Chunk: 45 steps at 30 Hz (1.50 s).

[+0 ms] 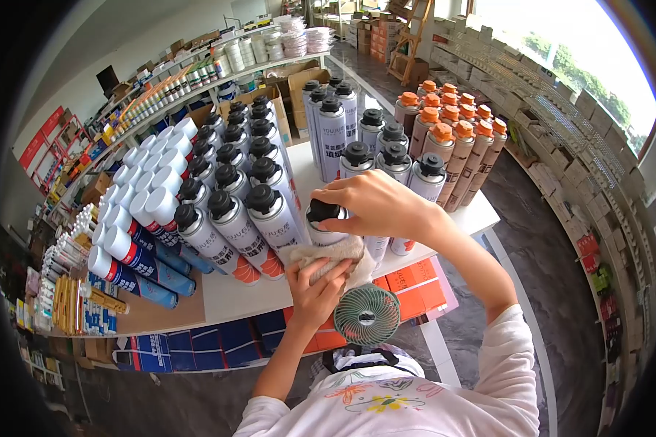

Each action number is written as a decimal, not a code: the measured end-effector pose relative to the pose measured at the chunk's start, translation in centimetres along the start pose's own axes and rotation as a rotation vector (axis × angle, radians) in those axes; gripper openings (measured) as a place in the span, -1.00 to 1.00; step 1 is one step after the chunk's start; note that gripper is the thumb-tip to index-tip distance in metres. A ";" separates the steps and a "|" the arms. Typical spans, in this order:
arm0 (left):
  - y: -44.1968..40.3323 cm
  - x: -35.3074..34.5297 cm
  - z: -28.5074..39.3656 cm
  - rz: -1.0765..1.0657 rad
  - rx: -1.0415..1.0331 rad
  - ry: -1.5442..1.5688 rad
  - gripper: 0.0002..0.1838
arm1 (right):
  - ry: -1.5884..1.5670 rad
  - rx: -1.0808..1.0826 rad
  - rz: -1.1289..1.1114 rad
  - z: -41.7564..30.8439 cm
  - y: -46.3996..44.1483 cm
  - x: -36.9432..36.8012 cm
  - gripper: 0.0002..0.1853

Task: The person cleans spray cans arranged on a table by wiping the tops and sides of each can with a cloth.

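Note:
A white spray foam can (326, 238) with a black cap stands upright at the front of the white table. My right hand (386, 206) reaches over it from above, fingers closed around the cap. My left hand (319, 290) presses a whitish cloth (357, 273) against the can's side, and the cloth hides most of the label. To the left are rows of similar black-capped cans (270, 211). More black-capped cans (428, 175) stand behind my right hand, partly covered by it.
Blue cans with white lids (149, 255) fill the table's left side. Brown cans with orange caps (463, 156) stand at the right rear. A small green fan (367, 315) hangs at my chest. Orange boxes (415, 286) lie below the table (229, 297). Stocked shelves line both walls.

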<state>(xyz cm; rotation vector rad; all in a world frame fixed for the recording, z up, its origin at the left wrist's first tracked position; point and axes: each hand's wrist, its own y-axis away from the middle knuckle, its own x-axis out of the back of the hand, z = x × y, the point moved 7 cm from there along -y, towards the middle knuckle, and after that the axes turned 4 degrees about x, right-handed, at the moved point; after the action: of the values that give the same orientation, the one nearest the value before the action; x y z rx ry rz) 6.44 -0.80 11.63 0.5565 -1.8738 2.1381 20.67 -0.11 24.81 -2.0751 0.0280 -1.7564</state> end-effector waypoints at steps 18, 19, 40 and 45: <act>4.1 1.7 -0.5 -0.109 0.262 0.303 -0.68 | -0.201 0.121 -0.248 0.2 -1.2 -0.2 -0.44; 2.9 3.2 0.0 -0.005 0.230 0.312 -0.67 | -0.208 0.092 -0.231 0.4 -1.0 -0.1 -0.44; 4.1 0.1 -2.3 0.065 -0.122 0.026 -0.84 | -0.231 0.029 0.176 -0.9 -0.3 -1.5 -0.39; 0.4 2.1 -1.7 0.275 -0.075 0.097 -0.79 | -0.340 -0.090 0.230 -0.8 0.5 -2.0 -0.40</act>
<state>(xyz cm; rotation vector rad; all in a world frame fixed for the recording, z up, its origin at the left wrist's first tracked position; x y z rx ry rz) 4.21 0.71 12.02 0.1839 -2.0673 2.2000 19.65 -0.21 22.87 -2.3046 0.2404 -1.2755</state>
